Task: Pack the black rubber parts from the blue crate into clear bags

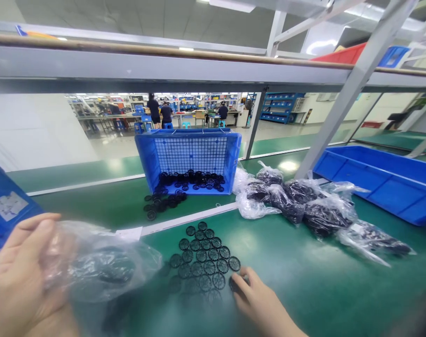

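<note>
On the left, my left hand [26, 276] is closed on the gathered edge of a clear plastic bag [142, 262], which looks blurred and has dark round parts inside. My right hand [256, 299] is low in the middle, its curled fingers at a black spoked wheel [234, 284] that they partly hide. Just left of those fingers, several black spoked wheels [201, 255] lie flat in a close group on the green tabletop [283, 290]. Behind them, a blue crate [141, 161] lies tipped on its side, opening toward me, with more wheels in it and a loose pile [160, 202] spilling out in front.
Filled clear bags [286, 201] of black parts lie heaped right of the crate. A long blue bin [381, 182] stands at the right, another blue bin [9, 206] at the left. A slanted metal post [342, 107] and a shelf beam [163, 70] frame the table; people [153, 110] work far behind.
</note>
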Available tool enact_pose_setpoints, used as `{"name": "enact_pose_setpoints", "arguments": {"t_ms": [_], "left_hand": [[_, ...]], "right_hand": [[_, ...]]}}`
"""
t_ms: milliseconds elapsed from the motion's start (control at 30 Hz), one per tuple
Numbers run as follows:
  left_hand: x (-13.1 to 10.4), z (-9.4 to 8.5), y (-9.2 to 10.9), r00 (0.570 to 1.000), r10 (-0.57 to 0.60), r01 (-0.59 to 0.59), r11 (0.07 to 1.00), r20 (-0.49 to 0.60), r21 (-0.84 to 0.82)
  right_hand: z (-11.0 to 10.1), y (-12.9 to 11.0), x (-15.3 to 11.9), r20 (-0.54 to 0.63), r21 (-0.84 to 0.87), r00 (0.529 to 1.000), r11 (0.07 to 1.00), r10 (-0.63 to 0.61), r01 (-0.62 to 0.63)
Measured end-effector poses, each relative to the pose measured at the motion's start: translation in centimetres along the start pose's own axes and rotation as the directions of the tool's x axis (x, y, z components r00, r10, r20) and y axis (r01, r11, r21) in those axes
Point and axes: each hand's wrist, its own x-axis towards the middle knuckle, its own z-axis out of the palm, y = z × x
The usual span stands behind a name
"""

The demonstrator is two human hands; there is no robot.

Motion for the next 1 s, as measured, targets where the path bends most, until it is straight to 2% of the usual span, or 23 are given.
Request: {"name": "enact_pose_setpoints", "arguments": {"t_ms": [133,300,400,567,733,1000], "left_hand": [[-0.1,0.1,-0.2,1.0,-0.001,0.001,1.0,-0.004,0.013],[-0.3,0.5,-0.2,1.0,-0.015,0.015,1.0,-0.003,0.014],[-0.2,0.5,-0.2,1.0,-0.013,0.013,1.0,-0.014,0.008],[-0.4,0.9,-0.1,0.999,-0.032,0.032,0.999,-0.007,-0.012],[-0.7,1.2,-0.1,1.0,-0.021,0.021,1.0,0.015,-0.015],[-0.6,0.8,-0.7,0.999,0.011,-0.011,1.0,0.045,0.004]], "right_hand": [[-0.2,0.5,-0.1,0.046,0.036,0.998,0.999,0.031,-0.032],[-1.9,1.8,2.9,0.046,0.065,0.999,0.998,0.011,-0.014],[-1.9,2.5,3.7,0.051,0.054,0.998,0.998,-0.038,0.035],[-1.6,2.4,4.0,0.095,0.056,0.995,0.998,-0.023,0.018],[-1.5,1.4,5.1,0.084,0.088,0.98,0.981,-0.179,0.171],[-1.7,1.9,3.7,0.149,0.083,0.972,0.982,-0.18,0.169]]}}
